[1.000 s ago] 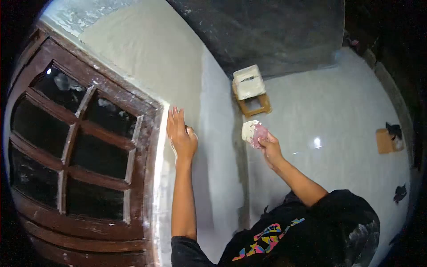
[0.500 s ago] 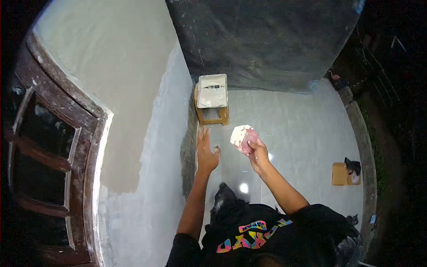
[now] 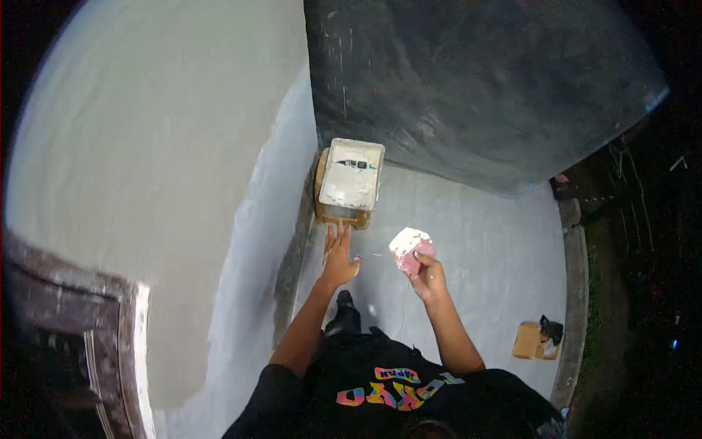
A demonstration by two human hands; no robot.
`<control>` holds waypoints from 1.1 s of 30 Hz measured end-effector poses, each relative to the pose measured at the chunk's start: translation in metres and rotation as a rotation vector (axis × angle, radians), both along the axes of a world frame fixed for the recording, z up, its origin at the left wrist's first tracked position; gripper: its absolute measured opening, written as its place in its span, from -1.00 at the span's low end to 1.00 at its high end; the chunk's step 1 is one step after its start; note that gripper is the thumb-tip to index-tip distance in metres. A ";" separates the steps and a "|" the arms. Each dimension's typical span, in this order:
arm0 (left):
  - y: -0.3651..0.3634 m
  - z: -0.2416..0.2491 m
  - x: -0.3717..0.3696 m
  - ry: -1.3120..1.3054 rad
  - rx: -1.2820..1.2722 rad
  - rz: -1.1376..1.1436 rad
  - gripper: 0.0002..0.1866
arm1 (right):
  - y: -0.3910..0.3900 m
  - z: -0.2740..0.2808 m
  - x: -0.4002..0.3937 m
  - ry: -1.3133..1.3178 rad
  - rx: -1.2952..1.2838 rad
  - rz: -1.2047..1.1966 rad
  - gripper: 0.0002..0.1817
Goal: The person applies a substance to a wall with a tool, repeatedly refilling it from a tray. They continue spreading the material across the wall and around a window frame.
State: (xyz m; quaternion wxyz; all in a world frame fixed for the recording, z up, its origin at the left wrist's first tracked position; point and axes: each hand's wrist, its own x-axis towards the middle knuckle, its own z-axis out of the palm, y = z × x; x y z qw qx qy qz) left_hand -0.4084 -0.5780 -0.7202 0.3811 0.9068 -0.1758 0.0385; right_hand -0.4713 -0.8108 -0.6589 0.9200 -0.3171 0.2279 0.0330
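My right hand (image 3: 428, 278) grips a flat pink putty spreader (image 3: 412, 263), thumb on its face. Thick white putty covers the spreader's far edge. My left hand (image 3: 338, 257) is open and holds nothing, its fingers stretched forward near the front of the brown stool (image 3: 363, 218). On that stool rests a pale, putty-smeared tray (image 3: 349, 194). A dark tool or marking (image 3: 356, 164), too small to make out, shows in the tray.
A wall (image 3: 183, 205) stands along the left, part beige and part pale grey. Beside it is a dark wooden frame (image 3: 66, 307). Dark sheeting (image 3: 468, 88) hangs ahead. A cardboard box (image 3: 528, 341) lies right, near the floor's raised edge (image 3: 574, 314).
The view has shifted forward and turned toward the corner, so less of the wooden frame shows. My left hand remains open and my right hand still holds the putty spreader.
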 end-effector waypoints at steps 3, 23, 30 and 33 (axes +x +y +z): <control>-0.007 -0.014 0.050 0.034 0.029 -0.040 -0.01 | 0.000 -0.021 0.036 -0.004 -0.023 -0.017 -0.46; -0.130 -0.147 0.223 0.661 0.094 0.390 0.08 | -0.110 -0.116 0.290 0.334 -0.328 0.474 -0.37; -0.157 -0.209 0.276 0.596 0.148 0.521 0.31 | -0.116 -0.194 0.431 -0.030 -1.318 1.032 -0.45; -0.153 -0.230 0.294 0.555 0.230 0.538 0.38 | -0.101 -0.221 0.456 -0.845 -1.571 1.104 -0.42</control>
